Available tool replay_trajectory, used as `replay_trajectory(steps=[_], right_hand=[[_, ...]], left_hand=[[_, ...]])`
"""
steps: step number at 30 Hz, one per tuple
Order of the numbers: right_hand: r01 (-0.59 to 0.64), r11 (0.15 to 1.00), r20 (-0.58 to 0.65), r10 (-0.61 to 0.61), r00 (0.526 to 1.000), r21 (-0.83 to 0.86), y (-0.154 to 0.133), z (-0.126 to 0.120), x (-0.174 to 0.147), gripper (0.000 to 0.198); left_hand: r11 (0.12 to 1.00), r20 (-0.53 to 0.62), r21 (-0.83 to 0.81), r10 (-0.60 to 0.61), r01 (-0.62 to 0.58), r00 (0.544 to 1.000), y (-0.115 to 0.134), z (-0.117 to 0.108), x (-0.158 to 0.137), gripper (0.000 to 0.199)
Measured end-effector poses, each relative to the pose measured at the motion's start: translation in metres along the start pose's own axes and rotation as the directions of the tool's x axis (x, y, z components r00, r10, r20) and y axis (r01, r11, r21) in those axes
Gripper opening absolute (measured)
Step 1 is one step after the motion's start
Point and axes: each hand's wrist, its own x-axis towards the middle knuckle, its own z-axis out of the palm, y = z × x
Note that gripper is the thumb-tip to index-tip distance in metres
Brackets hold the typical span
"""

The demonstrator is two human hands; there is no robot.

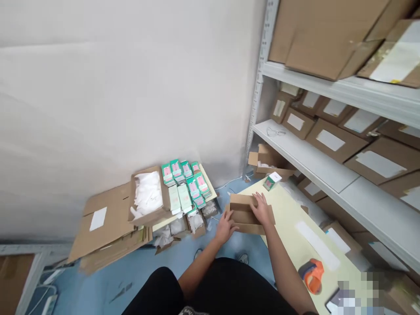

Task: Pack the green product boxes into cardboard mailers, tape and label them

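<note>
A small open-topped cardboard box [251, 228] is between my hands, partly over the left edge of the pale yellow table [285, 210]. My left hand [225, 227] grips its left end, with fingers at the rim. On the right, my right hand [261, 210] holds the other end, its fingers reaching over the flap into the box. The inside that I can see is bare cardboard. Just beyond my right hand, a small green and white carton [272, 180] stands on the table.
An orange tape dispenser [313, 276] lies on the table at right. Green and pink packs [193, 188] sit beside a box of white packaging [147, 192] at left. Flattened cardboard [111, 223] leans there. Shelves [305, 153] of labelled boxes rise at right.
</note>
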Motion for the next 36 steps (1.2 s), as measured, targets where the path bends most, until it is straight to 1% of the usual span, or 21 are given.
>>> replay_trajectory(steps=[2, 4, 6, 8, 13, 16, 19, 22, 24, 25, 26, 28, 31, 33, 34, 36], right_hand=[[0.064, 0.998, 0.048, -0.064, 0.997, 0.007, -0.027, 0.017, 0.007, 0.048], [0.121, 0.992, 0.086, -0.122, 0.989, 0.021, -0.056, 0.039, 0.012, 0.046], [0.175, 0.983, 0.119, -0.18, 0.976, 0.047, -0.09, 0.067, 0.014, 0.046], [0.226, 0.971, 0.153, -0.236, 0.96, 0.083, -0.127, 0.102, 0.013, 0.046], [0.297, 0.939, 0.253, -0.334, 0.908, 0.175, -0.223, 0.191, -0.008, 0.047], [0.32, 0.926, 0.305, -0.37, 0.878, 0.202, -0.271, 0.24, -0.023, 0.046], [0.343, 0.917, 0.358, -0.396, 0.846, 0.204, -0.313, 0.285, -0.033, 0.047], [0.39, 0.906, 0.435, -0.422, 0.796, 0.166, -0.351, 0.327, -0.031, 0.049], [0.419, 0.904, 0.503, -0.402, 0.765, 0.085, -0.374, 0.352, -0.021, 0.05], [0.428, 0.903, 0.542, -0.372, 0.754, 0.025, -0.385, 0.363, -0.014, 0.05], [0.431, 0.901, 0.581, -0.328, 0.745, -0.045, -0.394, 0.373, -0.005, 0.051], [0.452, 0.876, 0.68, -0.229, 0.696, -0.168, -0.408, 0.391, 0.012, 0.057], [0.49, 0.819, 0.798, -0.066, 0.599, -0.3, -0.419, 0.414, 0.03, 0.077], [0.503, 0.798, 0.83, -0.006, 0.557, -0.332, -0.422, 0.425, 0.034, 0.084], [0.506, 0.796, 0.839, 0.005, 0.545, -0.333, -0.423, 0.43, 0.034, 0.082], [0.505, 0.8, 0.845, 0.004, 0.534, -0.323, -0.423, 0.436, 0.032, 0.072]], left_hand=[[0.999, -0.105, -0.018, -0.047, 0.045, 0.993, -0.019, -0.014, -0.02, 0.02], [0.997, -0.197, -0.028, -0.077, 0.073, 0.977, -0.04, -0.028, -0.042, 0.019], [0.995, -0.271, -0.032, -0.101, 0.096, 0.957, -0.064, -0.045, -0.069, 0.018], [0.991, -0.32, -0.035, -0.132, 0.127, 0.938, -0.09, -0.063, -0.1, 0.018], [0.976, -0.344, -0.063, -0.218, 0.209, 0.913, -0.153, -0.113, -0.186, 0.02], [0.967, -0.357, -0.076, -0.256, 0.245, 0.898, -0.185, -0.137, -0.233, 0.02], [0.951, -0.365, -0.095, -0.308, 0.294, 0.878, -0.211, -0.157, -0.271, 0.018], [0.939, -0.354, -0.108, -0.343, 0.326, 0.87, -0.232, -0.177, -0.299, 0.017], [0.933, -0.337, -0.115, -0.359, 0.34, 0.87, -0.244, -0.189, -0.313, 0.017], [0.931, -0.328, -0.119, -0.365, 0.345, 0.871, -0.25, -0.195, -0.318, 0.016], [0.93, -0.319, -0.122, -0.369, 0.348, 0.873, -0.255, -0.2, -0.322, 0.016], [0.93, -0.307, -0.125, -0.369, 0.347, 0.877, -0.263, -0.209, -0.329, 0.016], [0.934, -0.291, -0.114, -0.358, 0.34, 0.887, -0.272, -0.217, -0.334, 0.017], [0.936, -0.285, -0.107, -0.353, 0.337, 0.891, -0.275, -0.22, -0.334, 0.018], [0.936, -0.283, -0.107, -0.351, 0.334, 0.893, -0.276, -0.221, -0.334, 0.018], [0.938, -0.285, -0.112, -0.347, 0.329, 0.893, -0.276, -0.222, -0.334, 0.019]])
